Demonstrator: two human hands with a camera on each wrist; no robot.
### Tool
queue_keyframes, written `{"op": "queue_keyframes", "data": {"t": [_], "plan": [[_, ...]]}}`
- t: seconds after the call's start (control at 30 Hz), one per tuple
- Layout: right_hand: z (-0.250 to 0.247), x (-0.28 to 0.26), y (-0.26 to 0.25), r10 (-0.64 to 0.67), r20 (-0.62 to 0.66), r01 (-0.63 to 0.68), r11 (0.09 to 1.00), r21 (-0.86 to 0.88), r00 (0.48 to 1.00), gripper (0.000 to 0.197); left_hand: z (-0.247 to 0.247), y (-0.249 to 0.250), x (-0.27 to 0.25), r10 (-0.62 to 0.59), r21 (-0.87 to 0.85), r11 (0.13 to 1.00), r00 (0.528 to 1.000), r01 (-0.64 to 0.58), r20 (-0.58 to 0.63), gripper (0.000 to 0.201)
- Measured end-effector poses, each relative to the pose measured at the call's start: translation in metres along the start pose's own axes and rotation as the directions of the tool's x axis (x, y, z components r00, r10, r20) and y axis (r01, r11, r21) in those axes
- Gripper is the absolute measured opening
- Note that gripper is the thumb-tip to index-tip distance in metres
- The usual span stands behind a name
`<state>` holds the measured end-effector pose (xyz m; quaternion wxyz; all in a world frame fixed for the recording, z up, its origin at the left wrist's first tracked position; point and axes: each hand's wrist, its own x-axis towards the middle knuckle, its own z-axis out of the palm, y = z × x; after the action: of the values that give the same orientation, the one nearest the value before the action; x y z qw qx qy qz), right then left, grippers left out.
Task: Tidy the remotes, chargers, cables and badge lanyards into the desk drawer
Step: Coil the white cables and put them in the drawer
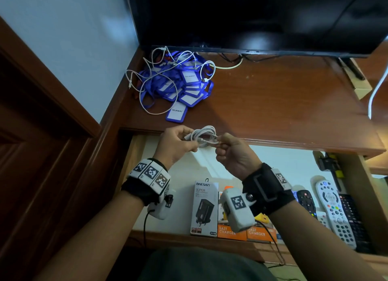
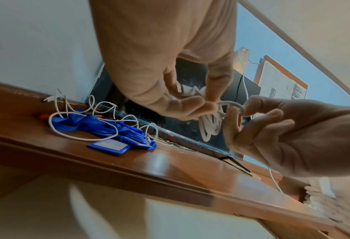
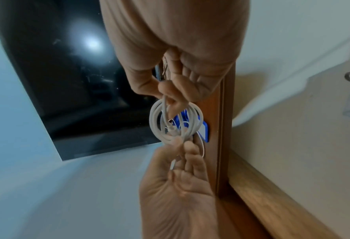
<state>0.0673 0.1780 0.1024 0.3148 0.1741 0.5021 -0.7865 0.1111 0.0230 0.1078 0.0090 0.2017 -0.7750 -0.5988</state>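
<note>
A coiled white cable (image 1: 204, 134) hangs between both hands above the desk's front edge. My left hand (image 1: 190, 139) pinches one side of the coil, and my right hand (image 1: 220, 142) pinches the other side along with a plug end. The left wrist view shows the coil (image 2: 210, 127) hanging below my left hand (image 2: 198, 103), with my right hand (image 2: 237, 111) hooked into a loop. In the right wrist view the coil (image 3: 176, 124) sits between my right hand (image 3: 170, 100) and my left hand (image 3: 182, 143). Blue badge lanyards (image 1: 184, 89) tangled with loose white cables (image 1: 147, 81) lie at the desk's back left.
The open drawer (image 1: 174, 171) below my hands holds a grey charger box (image 1: 204, 207), orange charger boxes (image 1: 245, 233) and several remotes (image 1: 333, 209) at the right. A black TV (image 1: 252, 18) stands at the back of the wooden desk (image 1: 273, 104).
</note>
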Motion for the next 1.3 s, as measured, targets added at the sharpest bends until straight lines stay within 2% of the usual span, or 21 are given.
{"op": "queue_keyframes", "data": {"t": [0.1,0.23,0.3,0.4,0.53,0.63,0.77,0.87,1.0,1.07,1.13,1.23,1.3], "plan": [[-0.003,0.002,-0.004,-0.123,0.066,0.132,0.980,-0.151,0.990,0.027,-0.002,0.002,0.004,-0.066,-0.082,0.994,0.997,0.070,0.042,0.028],[-0.015,0.003,-0.005,-0.180,0.170,0.219,0.943,-0.251,0.969,0.018,-0.008,0.000,0.007,-0.113,-0.153,0.981,0.993,0.118,0.043,0.023],[-0.022,0.001,-0.005,-0.212,0.196,0.273,0.886,-0.375,0.958,0.014,-0.011,-0.002,0.007,-0.115,-0.156,0.980,0.993,0.119,0.036,0.022],[-0.033,0.003,0.001,-0.191,0.179,0.255,0.848,-0.465,0.965,0.010,-0.011,-0.004,0.005,-0.130,-0.217,0.967,0.991,0.135,0.033,0.019],[-0.040,0.008,0.015,-0.159,0.130,0.200,0.882,-0.426,0.979,0.012,-0.003,-0.005,0.001,-0.176,-0.340,0.922,0.983,0.186,0.059,0.014],[-0.036,0.010,0.024,-0.133,0.086,0.154,0.937,-0.314,0.987,0.015,0.007,-0.008,-0.003,-0.221,-0.438,0.868,0.972,0.233,0.079,0.012],[-0.027,0.013,0.031,-0.126,0.037,0.130,0.976,-0.176,0.991,0.018,0.019,-0.011,-0.010,-0.289,-0.603,0.737,0.949,0.305,0.128,0.009],[-0.023,0.014,0.032,-0.124,-0.004,0.123,0.985,-0.120,0.992,0.030,0.023,-0.013,-0.010,-0.320,-0.671,0.660,0.935,0.338,0.156,0.009],[-0.020,0.012,0.030,-0.158,0.026,0.160,0.983,-0.088,0.987,0.040,0.023,-0.014,-0.009,-0.349,-0.715,0.583,0.914,0.386,0.208,0.012],[-0.017,0.011,0.027,-0.169,0.053,0.173,0.982,-0.079,0.984,0.036,0.024,-0.015,-0.011,-0.349,-0.704,0.589,0.911,0.397,0.221,0.013],[-0.014,0.011,0.024,-0.173,0.067,0.179,0.979,-0.097,0.983,0.031,0.026,-0.015,-0.012,-0.349,-0.684,0.628,0.920,0.372,0.180,0.014],[-0.013,0.010,0.023,-0.145,0.062,0.151,0.982,-0.113,0.988,0.025,0.029,-0.016,-0.013,-0.313,-0.583,0.761,0.948,0.285,0.055,0.018],[-0.013,0.009,0.024,-0.139,0.049,0.145,0.978,-0.150,0.989,0.020,0.029,-0.019,-0.014,-0.244,-0.446,0.869,0.970,0.215,-0.008,0.013]]}}
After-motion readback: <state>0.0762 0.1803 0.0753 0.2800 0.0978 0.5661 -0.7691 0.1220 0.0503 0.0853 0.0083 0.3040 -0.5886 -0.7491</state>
